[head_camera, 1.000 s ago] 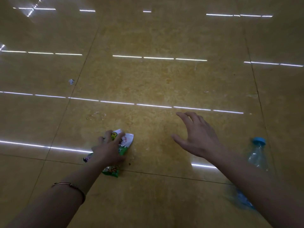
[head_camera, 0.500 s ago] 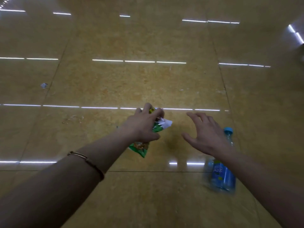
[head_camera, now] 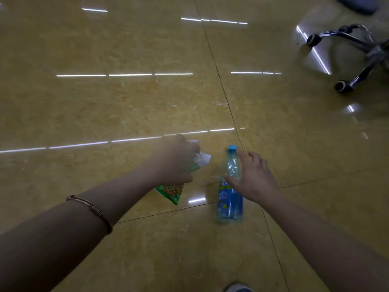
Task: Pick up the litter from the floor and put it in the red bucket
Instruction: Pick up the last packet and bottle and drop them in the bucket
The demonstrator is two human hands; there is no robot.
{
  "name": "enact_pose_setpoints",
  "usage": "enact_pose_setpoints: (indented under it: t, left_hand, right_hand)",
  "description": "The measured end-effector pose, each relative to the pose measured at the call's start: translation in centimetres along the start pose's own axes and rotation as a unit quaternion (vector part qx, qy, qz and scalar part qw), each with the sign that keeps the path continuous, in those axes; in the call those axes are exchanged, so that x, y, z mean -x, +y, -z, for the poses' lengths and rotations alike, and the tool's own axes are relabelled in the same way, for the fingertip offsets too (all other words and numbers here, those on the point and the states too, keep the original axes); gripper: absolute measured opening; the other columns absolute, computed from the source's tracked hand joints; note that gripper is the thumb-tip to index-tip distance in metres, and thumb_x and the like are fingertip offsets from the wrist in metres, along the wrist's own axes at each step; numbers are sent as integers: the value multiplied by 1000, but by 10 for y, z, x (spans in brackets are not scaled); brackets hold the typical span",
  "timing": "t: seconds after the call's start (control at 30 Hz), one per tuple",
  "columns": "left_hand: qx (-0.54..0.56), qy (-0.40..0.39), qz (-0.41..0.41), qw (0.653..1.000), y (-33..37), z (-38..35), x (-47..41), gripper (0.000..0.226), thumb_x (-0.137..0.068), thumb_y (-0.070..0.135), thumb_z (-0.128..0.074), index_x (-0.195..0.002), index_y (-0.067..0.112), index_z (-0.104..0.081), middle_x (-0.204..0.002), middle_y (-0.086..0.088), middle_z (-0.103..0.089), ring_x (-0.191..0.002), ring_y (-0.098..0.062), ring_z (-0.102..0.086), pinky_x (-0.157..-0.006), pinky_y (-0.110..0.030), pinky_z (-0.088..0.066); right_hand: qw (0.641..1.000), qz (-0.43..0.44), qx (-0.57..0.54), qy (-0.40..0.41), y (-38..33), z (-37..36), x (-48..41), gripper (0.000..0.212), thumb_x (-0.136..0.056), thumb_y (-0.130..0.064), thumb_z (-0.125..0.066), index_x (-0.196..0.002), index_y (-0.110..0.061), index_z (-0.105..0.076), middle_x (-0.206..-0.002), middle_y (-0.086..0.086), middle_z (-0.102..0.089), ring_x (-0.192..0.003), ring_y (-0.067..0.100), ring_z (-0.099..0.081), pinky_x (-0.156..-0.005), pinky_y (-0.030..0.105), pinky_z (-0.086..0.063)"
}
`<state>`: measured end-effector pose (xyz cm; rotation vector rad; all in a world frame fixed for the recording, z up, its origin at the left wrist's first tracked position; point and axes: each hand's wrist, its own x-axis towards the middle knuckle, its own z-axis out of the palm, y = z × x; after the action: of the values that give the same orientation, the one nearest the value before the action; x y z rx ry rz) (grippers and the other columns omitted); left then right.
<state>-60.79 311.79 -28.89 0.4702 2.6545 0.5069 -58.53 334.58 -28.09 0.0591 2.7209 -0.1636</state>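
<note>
My left hand (head_camera: 174,161) is closed around a bundle of litter: a green snack wrapper (head_camera: 171,191) hangs below the fist and crumpled white paper (head_camera: 202,159) sticks out at the fingers. A clear plastic bottle (head_camera: 230,190) with a blue cap and blue label lies on the yellow tiled floor just to the right. My right hand (head_camera: 253,178) hovers spread over the bottle's upper half, fingers apart, thumb at the bottle's left side, not closed on it. The red bucket is not in view.
A chrome wheeled chair base (head_camera: 357,53) stands at the upper right. A dark object (head_camera: 357,4) lies at the top right edge. The toe of a shoe (head_camera: 239,288) shows at the bottom edge. Glossy floor tiles reflect ceiling lights.
My left hand lifted the wrapper and paper off the floor and carried them right. My right hand moved onto the bottle. The view swung right, bringing the chair base into sight.
</note>
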Motion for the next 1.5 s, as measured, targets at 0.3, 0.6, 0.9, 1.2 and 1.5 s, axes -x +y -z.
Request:
enact_pose_setpoints:
  t: [0.3,0.6,0.9,1.2,1.5]
  left_hand:
    - [17,9,28,999,-9,-4,16,58,-73,38,-66,-122,39,-35,-137,1,-20,-120,-23,-33,-67,-33,-43]
    - [30,28,56,998,-39,8,34,60,-73,37,-67,-123,38,-35,-137,1,-20,-121,-23,-34,-69,-34,-45]
    - [113,97,75,986,-37,144,102,60,-58,46,-61,-112,42,-37,-126,-2,-28,-111,-28,-49,-88,-47,-50]
    - [108,125,131,977,18,343,241,60,-54,48,-56,-111,43,-41,-121,3,-31,-107,-26,-51,-85,-47,-50]
    - [102,231,130,959,101,600,350,56,-61,39,-63,-111,49,-39,-128,11,-26,-114,-20,-46,-85,-43,-50]
  right_hand:
    - [974,-85,-102,-183,-4,-35,-11,125,-72,-65,-65,-139,-32,35,-137,20,-44,-113,34,-55,-91,41,-49]
    - [987,23,-48,-151,-55,-47,-6,121,-77,-36,-72,-142,-32,29,-133,12,-30,-97,30,-59,-69,33,-46]
    - [978,52,-198,-31,-136,82,13,84,-65,-27,-80,-132,-7,-32,-129,12,-33,-112,28,-45,-92,32,-39]
    - [953,120,-276,-43,-231,288,148,73,-64,-45,-78,-122,-20,-41,-114,-1,-51,-99,19,-53,-85,32,-44]
    - [935,197,-292,38,-295,568,248,73,-68,-58,-70,-125,-29,-37,-111,-8,-58,-100,16,-58,-86,42,-50]
